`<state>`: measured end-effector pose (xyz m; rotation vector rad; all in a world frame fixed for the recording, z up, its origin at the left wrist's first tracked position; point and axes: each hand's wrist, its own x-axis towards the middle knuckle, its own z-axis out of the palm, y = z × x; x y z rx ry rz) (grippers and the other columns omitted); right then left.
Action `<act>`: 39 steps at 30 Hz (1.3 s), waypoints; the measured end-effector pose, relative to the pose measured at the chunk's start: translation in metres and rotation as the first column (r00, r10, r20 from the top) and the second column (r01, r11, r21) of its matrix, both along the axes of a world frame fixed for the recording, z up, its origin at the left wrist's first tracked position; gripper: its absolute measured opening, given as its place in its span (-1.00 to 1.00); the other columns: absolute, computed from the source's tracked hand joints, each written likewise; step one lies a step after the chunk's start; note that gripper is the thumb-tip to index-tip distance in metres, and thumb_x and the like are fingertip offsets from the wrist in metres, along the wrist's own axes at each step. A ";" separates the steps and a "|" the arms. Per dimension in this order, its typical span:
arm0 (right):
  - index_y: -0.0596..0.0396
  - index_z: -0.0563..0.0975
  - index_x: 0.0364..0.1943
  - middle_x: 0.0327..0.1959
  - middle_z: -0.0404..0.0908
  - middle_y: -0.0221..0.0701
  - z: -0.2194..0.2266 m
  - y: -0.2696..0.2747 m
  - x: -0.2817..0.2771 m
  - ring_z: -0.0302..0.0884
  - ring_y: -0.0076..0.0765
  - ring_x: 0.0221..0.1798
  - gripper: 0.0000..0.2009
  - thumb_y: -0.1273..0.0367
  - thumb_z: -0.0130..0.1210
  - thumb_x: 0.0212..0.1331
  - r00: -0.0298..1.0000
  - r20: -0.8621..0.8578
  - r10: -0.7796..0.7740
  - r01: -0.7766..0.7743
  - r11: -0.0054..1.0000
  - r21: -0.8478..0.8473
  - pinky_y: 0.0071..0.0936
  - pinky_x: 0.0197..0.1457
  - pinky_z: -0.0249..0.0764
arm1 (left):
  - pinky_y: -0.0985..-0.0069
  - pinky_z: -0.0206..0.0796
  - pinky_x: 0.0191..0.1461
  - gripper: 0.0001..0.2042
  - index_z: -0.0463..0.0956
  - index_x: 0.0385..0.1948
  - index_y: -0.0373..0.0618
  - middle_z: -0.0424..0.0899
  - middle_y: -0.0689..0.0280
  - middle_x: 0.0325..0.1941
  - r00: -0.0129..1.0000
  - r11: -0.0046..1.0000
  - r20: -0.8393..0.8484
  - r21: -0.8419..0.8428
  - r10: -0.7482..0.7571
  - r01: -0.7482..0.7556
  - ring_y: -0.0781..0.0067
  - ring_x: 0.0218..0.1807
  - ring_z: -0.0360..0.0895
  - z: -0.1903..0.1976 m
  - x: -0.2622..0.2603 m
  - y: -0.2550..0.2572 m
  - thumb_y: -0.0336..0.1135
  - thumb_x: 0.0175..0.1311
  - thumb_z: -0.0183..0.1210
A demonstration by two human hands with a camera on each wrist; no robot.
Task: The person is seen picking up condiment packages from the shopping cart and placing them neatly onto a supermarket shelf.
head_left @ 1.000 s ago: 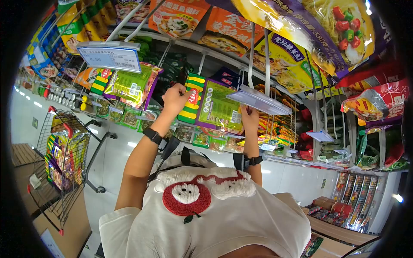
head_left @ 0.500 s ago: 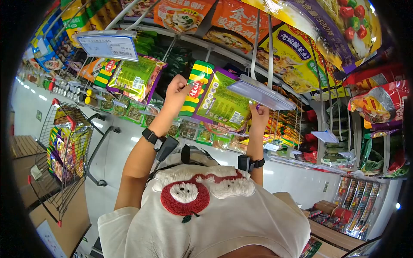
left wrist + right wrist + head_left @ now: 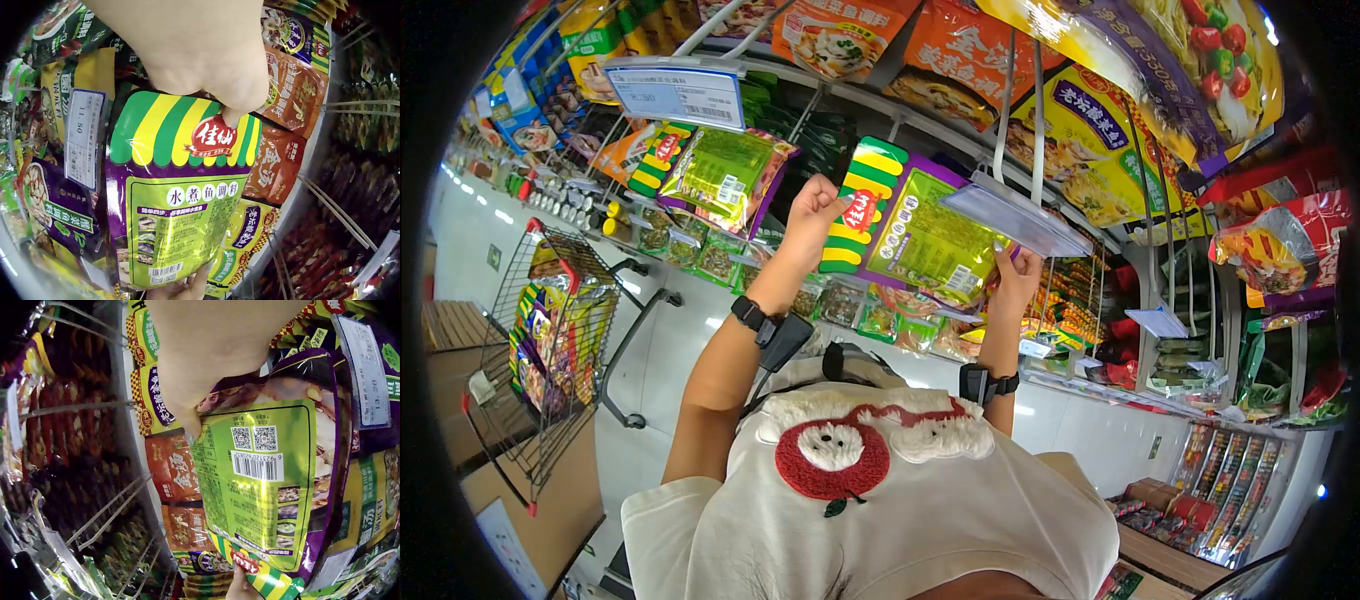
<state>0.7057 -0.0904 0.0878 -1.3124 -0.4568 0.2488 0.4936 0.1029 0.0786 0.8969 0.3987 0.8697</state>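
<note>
A green and purple seasoning packet [image 3: 930,235] with a green-and-yellow striped top is held between both hands, its printed back facing up. My left hand [image 3: 808,225] pinches the striped end, thumb on top near the red logo. My right hand [image 3: 1015,285] pinches the opposite end by the barcode. In the left wrist view the packet [image 3: 181,206] hangs below the left hand [image 3: 194,56]; the right wrist view has the right hand [image 3: 219,356] gripping the packet's edge [image 3: 262,481]. Fingers behind the packet are hidden.
Racks of hanging packets surround the hands, with a price tag holder [image 3: 1017,215] just above the packet's right part and another price tag [image 3: 680,95] at upper left. A shopping cart [image 3: 550,350] with packets stands at left. Metal hooks [image 3: 1036,130] project from the rack.
The held packet and both hands have shifted slightly right and down in the head view, and the packet tilts more. Both hands still grip it.
</note>
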 end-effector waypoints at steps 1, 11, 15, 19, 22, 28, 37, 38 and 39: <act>0.10 0.36 -0.41 -0.47 0.46 -0.49 0.001 0.002 0.000 0.38 -0.64 -0.41 -0.80 0.62 0.11 -0.08 1.000 -0.024 0.004 -0.003 1.000 0.014 -0.69 -0.28 0.30 | 0.75 0.20 -0.43 -0.86 0.23 -0.53 -0.13 0.42 0.43 -0.58 1.000 1.000 -0.012 -0.008 0.000 0.000 0.76 -0.51 0.35 0.001 0.000 0.000 -0.60 0.11 -0.01; 0.09 0.40 -0.59 -0.58 0.41 -0.51 -0.050 0.000 0.041 0.23 -0.64 -0.57 -0.76 0.32 0.26 -0.14 0.987 0.121 -0.104 0.139 0.933 -0.331 -0.60 -0.51 0.16 | 0.59 0.22 -0.42 -0.81 0.40 -0.47 -0.21 0.45 0.34 -0.53 0.905 0.993 -0.424 0.116 0.024 0.028 0.58 -0.47 0.35 -0.038 0.019 0.009 -0.33 -0.02 0.19; 0.15 0.43 -0.46 -0.58 0.45 -0.41 -0.042 0.001 0.033 0.32 -0.50 -0.58 -0.67 0.23 0.28 -0.18 0.915 0.395 -0.085 0.329 0.725 -0.605 -0.54 -0.49 0.25 | 0.48 0.32 -0.27 -0.66 0.41 -0.28 -0.27 0.53 0.14 -0.37 0.783 0.895 -0.608 0.414 0.134 0.168 0.35 -0.32 0.50 -0.036 0.008 0.016 -0.22 -0.03 0.18; 0.17 0.44 -0.29 -0.32 0.48 -0.18 0.053 0.040 -0.039 0.40 -0.12 -0.22 -0.64 0.30 0.24 -0.20 0.612 0.786 0.085 0.640 0.531 -0.556 -0.29 -0.13 0.28 | 0.44 0.35 -0.21 -0.67 0.41 -0.25 -0.27 0.52 0.10 -0.28 0.802 0.839 -0.540 0.536 0.254 0.096 0.25 -0.27 0.52 -0.008 -0.028 0.034 -0.29 -0.05 0.15; 0.14 0.45 -0.23 -0.29 0.48 -0.21 0.044 0.077 -0.062 0.37 -0.13 -0.15 -0.67 0.36 0.18 -0.15 0.539 0.842 -0.031 0.572 0.747 -0.338 -0.34 -0.06 0.28 | 0.38 0.34 -0.16 -0.72 0.42 -0.27 -0.26 0.52 0.09 -0.26 0.731 0.735 -0.493 0.678 0.472 -0.017 0.16 -0.24 0.50 0.009 -0.067 0.068 -0.36 -0.06 0.10; 0.27 0.34 -0.10 -0.25 0.46 -0.15 0.001 0.177 -0.163 0.44 -0.19 -0.20 -0.47 0.24 0.21 -0.17 0.758 0.532 0.378 -0.037 0.839 -0.543 -0.37 -0.17 0.40 | 0.24 0.21 -0.01 -0.66 0.39 -0.24 -0.25 0.45 0.01 -0.18 0.181 0.506 -0.525 0.851 0.832 0.143 0.08 -0.08 0.38 0.013 -0.167 0.160 -0.29 -0.07 0.15; 0.33 0.31 -0.16 -0.48 0.45 -0.29 -0.131 0.247 -0.181 0.39 -0.42 -0.46 -0.46 0.13 0.15 -0.06 0.866 0.135 0.482 -0.266 0.673 -0.691 -0.49 -0.45 0.30 | 0.23 0.31 -0.21 -0.63 0.42 -0.38 -0.27 0.51 -0.03 -0.39 0.190 0.783 -0.806 0.591 0.561 0.194 0.03 -0.27 0.47 -0.036 -0.221 0.237 -0.12 -0.07 0.20; 0.29 0.34 -0.23 -0.57 0.43 -0.39 -0.129 0.249 -0.184 0.36 -0.53 -0.55 -0.54 0.16 0.15 -0.04 0.891 0.069 0.449 -0.306 0.705 -0.640 -0.55 -0.55 0.25 | 0.22 0.31 -0.23 -0.65 0.42 -0.39 -0.28 0.50 -0.05 -0.40 0.240 0.758 -0.776 0.626 0.583 0.183 0.01 -0.28 0.47 -0.038 -0.222 0.241 -0.15 -0.07 0.20; 0.23 0.36 -0.33 -0.62 0.39 -0.45 -0.117 0.250 -0.190 0.32 -0.58 -0.59 -0.61 0.17 0.15 -0.03 0.906 -0.039 0.420 -0.361 0.724 -0.588 -0.58 -0.59 0.19 | 0.21 0.31 -0.23 -0.67 0.42 -0.39 -0.28 0.51 -0.05 -0.39 0.254 0.725 -0.757 0.652 0.603 0.221 0.00 -0.28 0.46 -0.036 -0.221 0.243 -0.19 -0.06 0.20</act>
